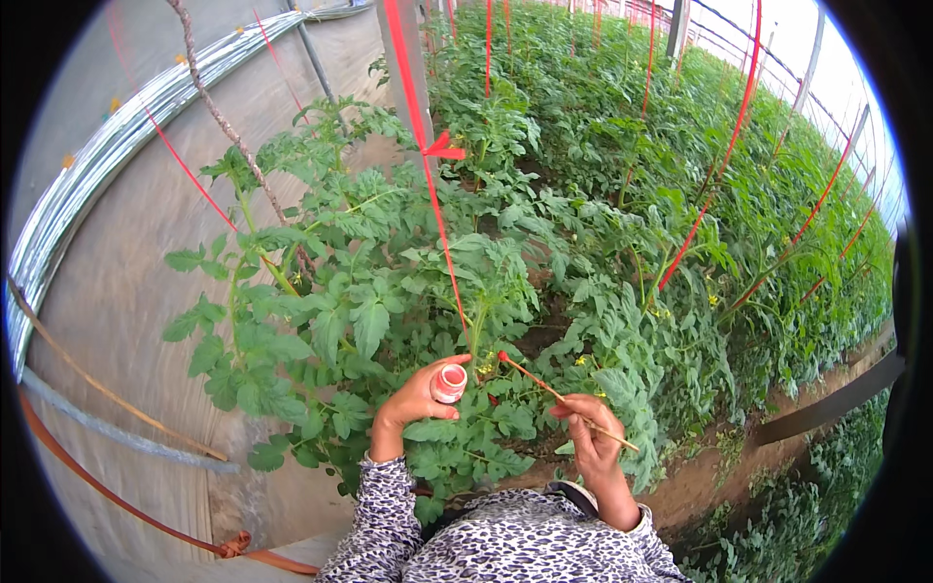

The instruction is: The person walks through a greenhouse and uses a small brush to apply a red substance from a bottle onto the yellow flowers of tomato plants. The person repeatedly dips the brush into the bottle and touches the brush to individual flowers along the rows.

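My left hand (408,401) holds a small glass jar (448,384), its mouth uncovered and its inside coated with red. Between the thumb and fingers of my right hand (598,437) is a thin wooden stick (536,381) with a red tip (503,356). That tip points at a cluster of small yellow tomato flowers (486,366), a short way to its left; I cannot tell whether they touch. The flowers belong to a tomato plant (477,291), whose stem rises just behind the jar alongside a red string (444,240).
Dense rows of tomato plants (583,167) fill the back and right. More red strings (703,204) hang among them. At left stands a plastic-covered wall (146,291) with bundled silvery tubing (109,138). A knotted orange strap (233,545) runs low at left; a dark strap (831,404) crosses at right.
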Tool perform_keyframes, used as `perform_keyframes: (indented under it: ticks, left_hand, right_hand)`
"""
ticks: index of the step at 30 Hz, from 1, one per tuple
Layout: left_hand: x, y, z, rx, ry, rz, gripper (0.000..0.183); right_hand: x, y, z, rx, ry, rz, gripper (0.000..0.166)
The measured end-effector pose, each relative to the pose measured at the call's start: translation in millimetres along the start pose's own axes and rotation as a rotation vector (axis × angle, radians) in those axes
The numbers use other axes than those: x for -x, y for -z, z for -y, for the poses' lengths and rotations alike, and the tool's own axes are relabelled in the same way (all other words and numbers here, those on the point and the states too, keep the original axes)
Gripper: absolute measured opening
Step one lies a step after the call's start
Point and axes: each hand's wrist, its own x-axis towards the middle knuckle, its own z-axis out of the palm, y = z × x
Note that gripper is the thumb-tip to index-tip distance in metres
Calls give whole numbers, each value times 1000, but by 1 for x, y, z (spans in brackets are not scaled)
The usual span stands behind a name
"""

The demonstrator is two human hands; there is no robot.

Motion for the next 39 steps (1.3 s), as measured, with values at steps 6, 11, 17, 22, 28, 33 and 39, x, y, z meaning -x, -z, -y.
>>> perform_keyframes:
  ticks: [6,11,17,22,28,33,39]
  left_hand:
    - [-1,2,-2,-3,46,13,89]
    - [-1,1,-4,29,81,5,87]
    - [-1,2,-1,9,87,-3,87]
    - [-1,3,-4,26,90,-6,88]
    - [-6,5,-2,1,81,3,89]
    - [-1,12,-3,-9,78,-32,88]
    - [3,14,-38,-153,-49,-92,72]
  right_hand:
    - [-4,-3,-16,-50,-14,-35,14]
    - [-5,-3,-27,-25,-23,18,15]
    - [2,-6,-34,-155,-89,-68,18]
    - [5,5,-31,-149,-81,-92,17]
    - [-1,-2,-26,-79,-76,-16,14]
    - [1,-5,-21,-160,-77,-59,14]
    - [6,4,-28,-73,-18,-51,16]
